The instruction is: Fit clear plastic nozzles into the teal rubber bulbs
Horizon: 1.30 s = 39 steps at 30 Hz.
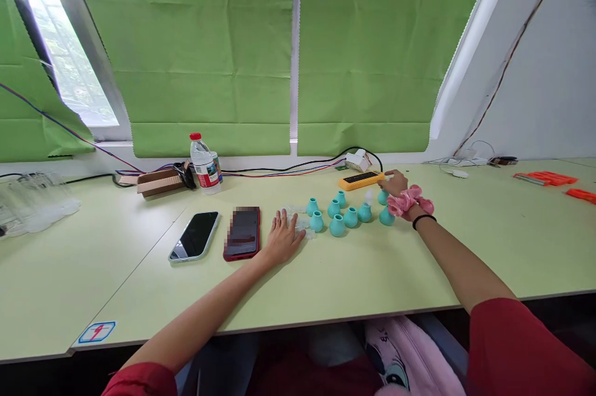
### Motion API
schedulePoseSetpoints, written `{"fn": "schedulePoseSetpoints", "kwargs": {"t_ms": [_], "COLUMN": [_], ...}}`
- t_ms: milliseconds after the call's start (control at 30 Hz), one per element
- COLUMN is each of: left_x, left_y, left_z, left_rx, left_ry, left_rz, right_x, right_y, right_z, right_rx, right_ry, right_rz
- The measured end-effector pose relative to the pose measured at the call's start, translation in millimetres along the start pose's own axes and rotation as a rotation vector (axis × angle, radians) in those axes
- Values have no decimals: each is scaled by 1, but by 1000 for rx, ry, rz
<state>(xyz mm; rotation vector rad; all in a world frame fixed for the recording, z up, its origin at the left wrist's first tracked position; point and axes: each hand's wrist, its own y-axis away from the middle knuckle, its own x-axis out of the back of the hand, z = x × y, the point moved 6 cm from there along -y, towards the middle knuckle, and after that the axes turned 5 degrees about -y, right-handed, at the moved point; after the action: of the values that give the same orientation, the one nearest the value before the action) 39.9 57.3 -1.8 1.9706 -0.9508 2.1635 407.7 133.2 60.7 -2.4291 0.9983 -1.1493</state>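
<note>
My left hand (283,239) lies flat on the table, fingers spread. Under and just beyond its fingertips are crumpled clear plastic pieces (295,210). A small teal bulb-shaped piece with an open neck (316,222) stands close to its fingers. Several more like it, including one in front (337,226), are grouped between my hands. My right hand (395,183), with a pink scrunchie (410,200) at the wrist, reaches to the right end of a yellow power strip (359,180). Its thumb and forefinger look apart, and the other fingers are partly hidden. Teal pieces (386,217) sit beside that wrist.
Left of my left hand lie a red-cased phone (242,233) and a pale-cased phone (194,238). Behind them stand a red-capped bottle (205,165) and an open cardboard box (161,182). Cables run along the back. Orange cutters (547,179) lie far right, clear plastic items (37,203) far left.
</note>
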Motion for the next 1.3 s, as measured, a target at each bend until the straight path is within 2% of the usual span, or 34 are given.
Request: {"fn": "schedulePoseSetpoints", "kwargs": {"t_ms": [133, 233, 300, 367, 433, 467, 533, 600, 633, 700, 767, 833, 900, 967, 1033, 1167, 1300], "left_x": [0, 1, 1, 0, 1, 2, 10, 26, 35, 54, 69, 76, 75, 70, 65, 61, 55], "left_y": [0, 1, 1, 1, 0, -1, -2, -2, -1, 3, 7, 10, 9, 6, 1, -2, -3], "left_z": [0, 0, 0, 0, 0, -1, -2, -2, -1, -1, -3, -6, -5, -3, -5, -11, -4], "left_rx": [3, -5, -8, -6, 13, 29, 55, 45, 23, -40, -71, -92, -121, -128, -85, 0, -92], "left_ry": [9, 28, 49, 77, 115, 136, 177, 231, 277, 427, 569, 650, 660, 621, 574, 531, 555], "left_rz": [5, -24, -46, -59, -61, -54, -13, 81, 148, 284, 401, 455, 436, 388, 369, 397, 237], "right_x": [-14, -16, -6, 15, 43, 55, 75, 82, 78, 54, 13, -28, -59, -75, -76, -70, -71], "right_y": [3, 1, -5, -10, -6, 1, 27, 70, 95, 150, 198, 230, 245, 250, 248, 236, 237], "right_z": [15, 15, 6, -18, -55, -77, -125, -169, -189, -217, -228, -226, -220, -215, -211, -200, -194], "right_rx": [-132, -105, -69, 10, 146, 217, 363, 493, 561, 665, 712, 685, 646, 678, 687, 599, 584], "right_ry": [9, -24, -42, -78, -185, -247, -354, -406, -410, -406, -341, -284, -222, -172, -155, -102, -76], "right_rz": [-73, -116, -67, 95, 256, 285, 260, 133, 31, -238, -517, -681, -715, -709, -663, -602, -610]}}
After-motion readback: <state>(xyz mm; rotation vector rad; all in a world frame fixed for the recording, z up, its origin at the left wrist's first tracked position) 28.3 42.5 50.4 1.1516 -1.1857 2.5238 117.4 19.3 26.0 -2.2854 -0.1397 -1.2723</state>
